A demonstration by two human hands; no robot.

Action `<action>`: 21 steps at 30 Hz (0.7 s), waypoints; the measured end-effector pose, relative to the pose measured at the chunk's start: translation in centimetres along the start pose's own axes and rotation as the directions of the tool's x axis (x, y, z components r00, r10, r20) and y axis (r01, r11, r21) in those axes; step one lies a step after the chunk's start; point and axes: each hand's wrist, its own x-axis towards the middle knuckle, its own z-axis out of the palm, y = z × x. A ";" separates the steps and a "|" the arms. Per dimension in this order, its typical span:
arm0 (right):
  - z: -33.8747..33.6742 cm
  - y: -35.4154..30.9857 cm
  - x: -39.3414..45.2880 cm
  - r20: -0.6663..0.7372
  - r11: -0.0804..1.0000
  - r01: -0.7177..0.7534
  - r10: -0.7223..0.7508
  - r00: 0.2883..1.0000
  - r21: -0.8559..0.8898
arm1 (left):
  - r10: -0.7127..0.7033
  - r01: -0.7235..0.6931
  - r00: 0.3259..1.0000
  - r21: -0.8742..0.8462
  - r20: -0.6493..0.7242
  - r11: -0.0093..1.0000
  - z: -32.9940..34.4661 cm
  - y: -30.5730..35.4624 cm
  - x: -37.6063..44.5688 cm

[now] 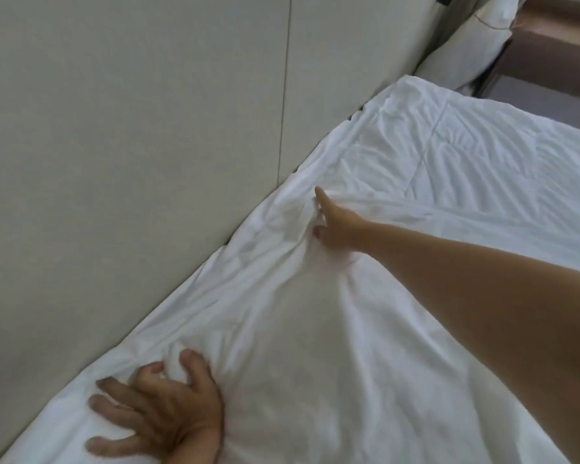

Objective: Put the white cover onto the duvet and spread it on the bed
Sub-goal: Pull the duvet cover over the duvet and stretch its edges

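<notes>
1. The duvet cover (365,329) is plain white, creased, with no print.
2. The padded wall panel (131,128) is pale grey-beige.
3. The pillow (466,51) is white.
4. The floor (556,31) is brown.

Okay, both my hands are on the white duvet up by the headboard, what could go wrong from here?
1. The right hand bunches the white cover into folds near the headboard; pulling may deepen the creases.
2. The left hand presses and gathers fabric at the edge, pinning it, so a hard pull could drag the cover askew.
</notes>
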 end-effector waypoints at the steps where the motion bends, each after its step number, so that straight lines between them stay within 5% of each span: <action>1: 0.6 1.2 0.0 -0.017 0.999 0.017 -0.018 1.000 -0.035 | 0.015 -0.015 1.000 0.004 -0.002 1.000 0.1 0.1 0.0; 4: 1.8 5.0 -1.0 -0.324 0.986 -0.068 0.014 0.946 -0.154 | 0.231 -0.232 0.972 0.014 0.043 0.973 0.6 0.3 0.3; 6: 3.0 7.6 -2.4 -0.338 0.946 -0.221 0.133 0.932 -0.237 | 0.495 -0.496 0.865 -0.004 0.086 0.868 0.2 0.4 0.8; 9: 6.0 10.3 -3.5 -0.229 0.931 -0.269 0.214 0.950 -0.247 | 0.871 -0.862 0.463 -0.143 0.165 0.486 -1.4 3.0 2.3; 11: 6.8 10.7 -2.7 -0.280 0.935 -0.266 0.197 0.940 -0.233 | 0.925 -0.899 0.276 -0.270 0.259 0.344 -1.9 7.6 2.7; 15: 6.5 10.5 -2.3 -0.301 0.918 -0.277 0.188 0.935 -0.285 | 0.855 -0.903 0.280 -0.182 0.437 0.389 0.4 12.9 0.5; 18: 4.2 10.3 -2.1 -0.339 0.919 -0.241 0.129 0.932 -0.312 | 0.912 -0.922 0.232 -0.222 0.339 0.317 1.7 11.7 0.4; 21: -1.5 9.4 0.6 -0.462 0.984 -0.180 0.157 0.873 -0.005 | 0.953 -0.946 0.155 -0.240 0.259 0.219 2.7 11.1 0.7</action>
